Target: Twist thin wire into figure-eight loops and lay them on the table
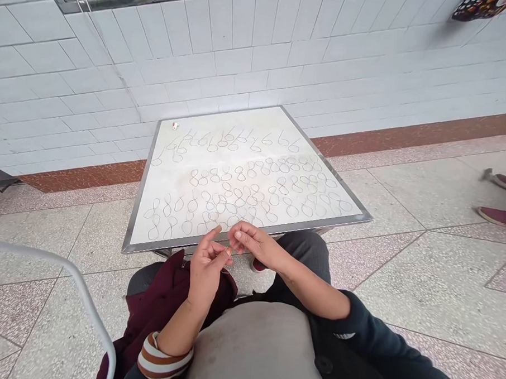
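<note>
My left hand (208, 263) is in front of the table's near edge, its thumb and a finger pinched on a thin wire (226, 272) that curves below the fingertips; the index finger points up. Close beside it, my right hand (250, 242) has its fingers bent together with the thumb against them; whether any wire lies in them is too small to tell. On the white board-topped table (235, 119) lie several rows of thin wire loops, the nearer ones twisted into figure eights (280, 185), the farther ones single loops with a loose tail (213, 143).
A small red-and-white object (175, 126) sits at the table's far left corner. Behind stands a white tiled wall (242, 60). A grey curved metal tube (84, 294) rises at my left. Another person's dark red shoes (499, 217) are on the floor at right.
</note>
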`<state>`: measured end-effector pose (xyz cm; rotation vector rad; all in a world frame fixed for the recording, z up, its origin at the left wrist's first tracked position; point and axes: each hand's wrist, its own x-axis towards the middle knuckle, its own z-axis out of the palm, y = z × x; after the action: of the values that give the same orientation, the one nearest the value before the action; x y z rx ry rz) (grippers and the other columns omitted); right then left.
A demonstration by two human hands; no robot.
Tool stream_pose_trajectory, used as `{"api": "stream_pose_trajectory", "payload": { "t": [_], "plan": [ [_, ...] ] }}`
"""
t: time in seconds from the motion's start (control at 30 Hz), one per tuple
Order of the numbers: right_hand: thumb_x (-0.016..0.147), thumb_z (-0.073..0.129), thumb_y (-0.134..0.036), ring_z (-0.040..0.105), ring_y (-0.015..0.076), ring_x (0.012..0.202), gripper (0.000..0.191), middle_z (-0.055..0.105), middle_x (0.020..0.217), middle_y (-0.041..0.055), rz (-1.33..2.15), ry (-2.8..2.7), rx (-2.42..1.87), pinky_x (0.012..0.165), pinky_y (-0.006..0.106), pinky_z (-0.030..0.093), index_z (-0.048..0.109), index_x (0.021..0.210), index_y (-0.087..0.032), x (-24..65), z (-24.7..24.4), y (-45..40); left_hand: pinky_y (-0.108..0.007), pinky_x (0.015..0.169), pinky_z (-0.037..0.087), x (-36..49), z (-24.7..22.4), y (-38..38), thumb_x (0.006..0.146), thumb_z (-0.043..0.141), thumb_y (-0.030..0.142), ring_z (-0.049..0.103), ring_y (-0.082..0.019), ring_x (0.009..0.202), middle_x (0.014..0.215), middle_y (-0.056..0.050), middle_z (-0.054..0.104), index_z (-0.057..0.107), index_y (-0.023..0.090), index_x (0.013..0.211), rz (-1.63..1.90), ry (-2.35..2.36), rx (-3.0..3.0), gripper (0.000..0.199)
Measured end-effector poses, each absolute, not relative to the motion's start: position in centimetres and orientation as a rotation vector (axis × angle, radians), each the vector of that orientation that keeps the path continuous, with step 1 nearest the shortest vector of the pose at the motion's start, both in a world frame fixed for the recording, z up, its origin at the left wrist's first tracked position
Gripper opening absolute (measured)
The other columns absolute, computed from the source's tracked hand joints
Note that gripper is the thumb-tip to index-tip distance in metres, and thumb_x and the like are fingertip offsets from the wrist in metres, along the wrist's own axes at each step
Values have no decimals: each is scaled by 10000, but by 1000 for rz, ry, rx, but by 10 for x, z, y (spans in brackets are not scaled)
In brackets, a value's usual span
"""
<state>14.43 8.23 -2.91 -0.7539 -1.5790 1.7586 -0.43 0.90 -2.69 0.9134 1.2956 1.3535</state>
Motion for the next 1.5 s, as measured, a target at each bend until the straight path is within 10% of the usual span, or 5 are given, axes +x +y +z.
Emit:
{"api": "stream_pose_trajectory", "payload": {
  "t": [0.5,0.9,1.5],
  "plan": [
    [875,615,-480,484,109,612,280,563,665,-32,1759,-1197,-722,646,261,408,610,851,-200,121,-57,77,-271,697,471,-9,-34,15,745,741,241,573,-117,637,696,33,610,596,187,1251,1385,1197,787,529],
    [964,417,-508,558,137,894,282,576,1001,27,1151,-986,-898,756,255,462,541,998,-258,151,-11,100,-264,704,471,-16,-30,12,729,758,245,570,-109,641,696,31,615,605,183,1248,1523,1247,723,545],
    [836,650,-526,594,123,727,336,649,799,5,1914,-1133,-748,675,275,467,618,867,-193,103,-62,43,-231,653,450,-14,-33,17,604,835,137,595,-94,662,689,32,627,685,175,1084,1685,1015,282,504]
  ]
}}
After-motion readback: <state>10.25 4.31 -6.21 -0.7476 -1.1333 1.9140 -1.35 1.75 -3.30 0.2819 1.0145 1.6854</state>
